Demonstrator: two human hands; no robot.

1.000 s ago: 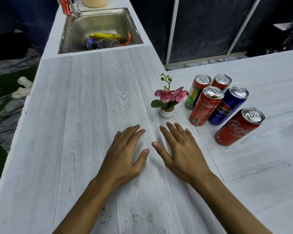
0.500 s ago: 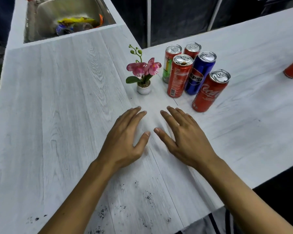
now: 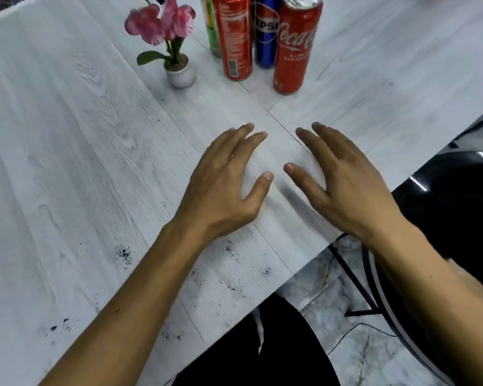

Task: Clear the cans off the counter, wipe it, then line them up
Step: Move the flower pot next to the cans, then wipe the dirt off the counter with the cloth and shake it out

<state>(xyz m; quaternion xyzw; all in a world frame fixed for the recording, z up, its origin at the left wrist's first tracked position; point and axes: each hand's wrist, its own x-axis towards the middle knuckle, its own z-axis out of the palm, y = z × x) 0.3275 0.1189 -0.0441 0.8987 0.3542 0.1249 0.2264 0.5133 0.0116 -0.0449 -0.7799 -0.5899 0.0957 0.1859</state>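
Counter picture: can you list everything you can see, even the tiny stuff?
Coca-Cola can: one, red, upright, rightmost can.
Pepsi can: one, blue, just left of it, behind.
barcode can: one, red, left of the blue one.
green can: one, green-yellow, mostly hidden behind the barcode can.
flower pot: one, white with pink flowers, left of the cans.
counter: one, white wood-grain, under everything.
specks: many, black, near the counter's front edge.
chair: one, black, right of the counter.
left hand: one, open, fingers spread over the counter.
right hand: one, open, beside it.
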